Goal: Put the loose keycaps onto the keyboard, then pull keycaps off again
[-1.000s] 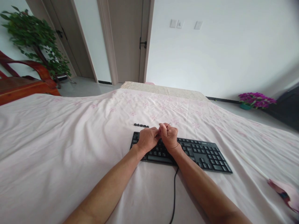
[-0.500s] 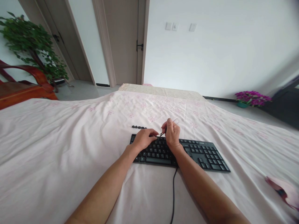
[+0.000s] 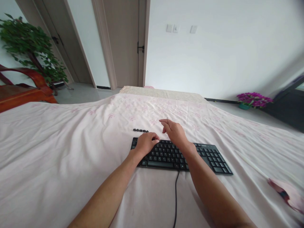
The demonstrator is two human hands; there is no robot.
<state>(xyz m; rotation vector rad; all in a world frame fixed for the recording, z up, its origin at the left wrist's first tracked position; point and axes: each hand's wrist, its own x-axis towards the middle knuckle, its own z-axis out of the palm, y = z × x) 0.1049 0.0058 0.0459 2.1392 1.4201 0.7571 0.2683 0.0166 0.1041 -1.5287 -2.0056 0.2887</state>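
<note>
A black keyboard (image 3: 163, 155) lies on the pink-patterned cloth, its cable running toward me. My left hand (image 3: 145, 144) rests over its upper left keys, thumb and forefinger pinched near the top row; whatever is between them is too small to make out. Above the middle of the top edge is my right hand (image 3: 175, 130), back of the hand toward me, forefinger pointing left and the other fingers curled. A thin bit of wire keycap puller (image 3: 167, 118) shows over its fingers; the rest is hidden. Several loose black keycaps (image 3: 141, 130) stand in a row behind the keyboard.
The cloth (image 3: 83, 152) is wrinkled across the whole surface. A pink cloth item (image 3: 283, 193) lies at the right. Beyond are a wooden chair (image 3: 26, 90), a leafy plant (image 3: 28, 44), doors and a pot of purple flowers (image 3: 254, 99).
My right hand has turned, its forefinger now stretched left and lifted off the keys; the puller's wire loop shows much less. The left hand stays at the top row.
</note>
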